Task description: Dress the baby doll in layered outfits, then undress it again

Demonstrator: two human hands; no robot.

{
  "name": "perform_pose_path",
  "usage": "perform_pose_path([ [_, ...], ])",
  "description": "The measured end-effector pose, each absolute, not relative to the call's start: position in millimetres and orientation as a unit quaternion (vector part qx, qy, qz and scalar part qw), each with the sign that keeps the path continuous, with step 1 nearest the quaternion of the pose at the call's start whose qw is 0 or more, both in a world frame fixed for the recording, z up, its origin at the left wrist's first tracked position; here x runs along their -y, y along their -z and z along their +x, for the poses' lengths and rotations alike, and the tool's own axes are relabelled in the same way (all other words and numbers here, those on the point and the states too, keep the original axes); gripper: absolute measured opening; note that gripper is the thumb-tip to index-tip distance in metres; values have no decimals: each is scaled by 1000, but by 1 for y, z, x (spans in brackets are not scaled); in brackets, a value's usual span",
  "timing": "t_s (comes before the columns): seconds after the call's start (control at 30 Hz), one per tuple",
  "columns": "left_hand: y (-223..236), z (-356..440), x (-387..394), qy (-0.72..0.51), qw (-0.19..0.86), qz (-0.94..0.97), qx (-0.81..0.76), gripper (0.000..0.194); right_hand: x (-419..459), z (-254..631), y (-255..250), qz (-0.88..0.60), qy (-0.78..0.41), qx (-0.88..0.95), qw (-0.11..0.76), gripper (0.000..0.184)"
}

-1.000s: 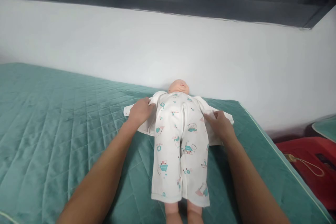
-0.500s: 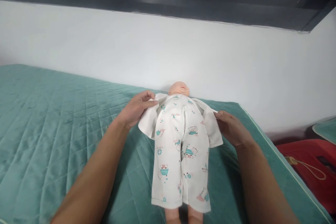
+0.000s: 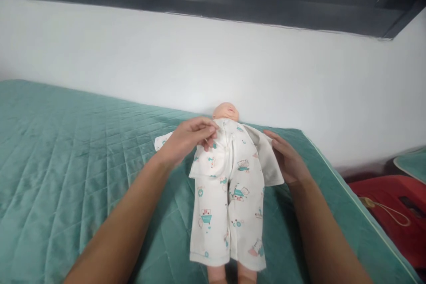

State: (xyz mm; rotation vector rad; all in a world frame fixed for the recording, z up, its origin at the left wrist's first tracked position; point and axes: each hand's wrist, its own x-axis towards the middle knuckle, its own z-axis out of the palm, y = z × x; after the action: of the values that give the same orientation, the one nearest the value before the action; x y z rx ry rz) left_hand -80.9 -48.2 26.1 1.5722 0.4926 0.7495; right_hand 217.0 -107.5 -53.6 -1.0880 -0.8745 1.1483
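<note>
A baby doll (image 3: 225, 111) lies on its back on the bed, its head toward the wall and its feet toward me. It wears white printed trousers (image 3: 248, 213) and a matching white shirt (image 3: 208, 166). My left hand (image 3: 193, 136) is closed in a pinch on the shirt's left front panel, which lies across the doll's chest. The right front panel (image 3: 270, 162) is folded outward, plain inner side up. My right hand (image 3: 289, 156) rests beside that panel, fingers stretched out against its edge. A printed sleeve (image 3: 162, 141) sticks out behind my left wrist.
Green quilted cover (image 3: 83, 177) spreads over the bed. A white wall (image 3: 159, 57) stands directly behind the doll's head, below a dark window frame (image 3: 233, 4). Past the bed's right edge is a red object (image 3: 382, 186) with a pale cord loop.
My left hand has moved right and brought the shirt's left panel inward over the doll's chest, uncovering the left sleeve. My right hand's pinch on the right panel's edge has loosened.
</note>
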Motion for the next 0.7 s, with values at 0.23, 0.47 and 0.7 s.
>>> perform_pose_path([
  [0.23,-19,-68,47,-349,443,735,-376,19,105,214,53,-507,-588,343,528,27],
  [0.47,-25,-66,57,-296,368,804,-361,22,115,217,46,-562,-592,417,400,33],
  [0.7,-36,-67,75,-165,312,878,-325,22,111,221,53,-528,-539,400,521,32],
])
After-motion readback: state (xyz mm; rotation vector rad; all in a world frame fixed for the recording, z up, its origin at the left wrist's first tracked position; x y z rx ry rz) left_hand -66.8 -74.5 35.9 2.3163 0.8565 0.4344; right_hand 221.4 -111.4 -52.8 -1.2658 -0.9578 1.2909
